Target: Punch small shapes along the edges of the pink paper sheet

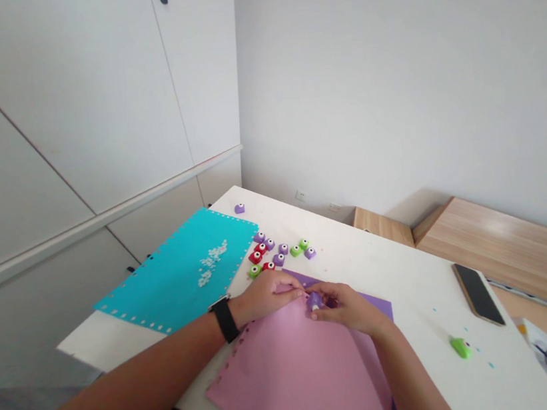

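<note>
My right hand (pixel 345 306) is shut on a small purple craft punch (pixel 314 302), which sits at the top edge of a pink sheet (pixel 296 380). My left hand (pixel 265 298), with a black watch strap (pixel 225 319) on its wrist, pinches that same edge right beside the punch. The sheet's left edge shows a row of punched notches. A purple sheet (pixel 379 310) lies beneath it, showing past the right hand. Where the punch's mouth meets the sheet is hidden by my fingers.
Several small purple, red and green craft punches (pixel 270 252) stand beyond my hands, next to a teal sheet (pixel 176 275) with a punched border and white scraps. A green punch (pixel 460 347) and a black phone (pixel 478 294) lie on the white table (pixel 414 280).
</note>
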The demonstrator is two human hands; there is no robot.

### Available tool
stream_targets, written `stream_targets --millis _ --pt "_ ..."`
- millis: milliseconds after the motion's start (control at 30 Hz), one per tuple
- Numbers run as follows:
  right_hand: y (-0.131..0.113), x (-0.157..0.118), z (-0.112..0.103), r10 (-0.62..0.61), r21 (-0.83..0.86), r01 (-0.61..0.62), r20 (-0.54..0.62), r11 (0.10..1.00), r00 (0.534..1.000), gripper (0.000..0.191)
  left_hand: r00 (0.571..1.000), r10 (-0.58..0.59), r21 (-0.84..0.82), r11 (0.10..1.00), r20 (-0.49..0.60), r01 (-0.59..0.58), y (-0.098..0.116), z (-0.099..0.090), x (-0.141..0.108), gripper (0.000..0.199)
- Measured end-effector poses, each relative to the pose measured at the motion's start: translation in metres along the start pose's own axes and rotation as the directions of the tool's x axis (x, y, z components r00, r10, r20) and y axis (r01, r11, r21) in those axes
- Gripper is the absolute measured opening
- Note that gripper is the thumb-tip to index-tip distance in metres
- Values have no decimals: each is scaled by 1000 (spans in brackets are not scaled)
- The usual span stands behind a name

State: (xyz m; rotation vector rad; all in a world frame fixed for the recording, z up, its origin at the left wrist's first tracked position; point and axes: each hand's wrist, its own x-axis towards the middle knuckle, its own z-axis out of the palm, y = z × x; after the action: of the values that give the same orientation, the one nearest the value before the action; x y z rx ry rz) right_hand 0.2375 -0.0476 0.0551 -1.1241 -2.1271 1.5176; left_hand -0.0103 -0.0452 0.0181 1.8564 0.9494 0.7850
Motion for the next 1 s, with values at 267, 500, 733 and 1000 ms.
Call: stream_targets --millis 267,500,733,1000 --pt "8 1 1 29 21 -28 -13 999 1000 34 1000 -27 -13 1000 -9 27 0 2 0 28" --pt "2 1 1 30 30 -30 -3 999 1000 37 999 -35 -44 998 3 35 -1 2 0 28" --pt "1 1 4 9 46 -9 -11 999 1000 40 999 -33 -88 996 9 34 0 3 -1 29" --pt "-2 1 4 -8 27 8 -26 1000 1000 39 999 -34 -98 995 12 35 3 2 -1 30"
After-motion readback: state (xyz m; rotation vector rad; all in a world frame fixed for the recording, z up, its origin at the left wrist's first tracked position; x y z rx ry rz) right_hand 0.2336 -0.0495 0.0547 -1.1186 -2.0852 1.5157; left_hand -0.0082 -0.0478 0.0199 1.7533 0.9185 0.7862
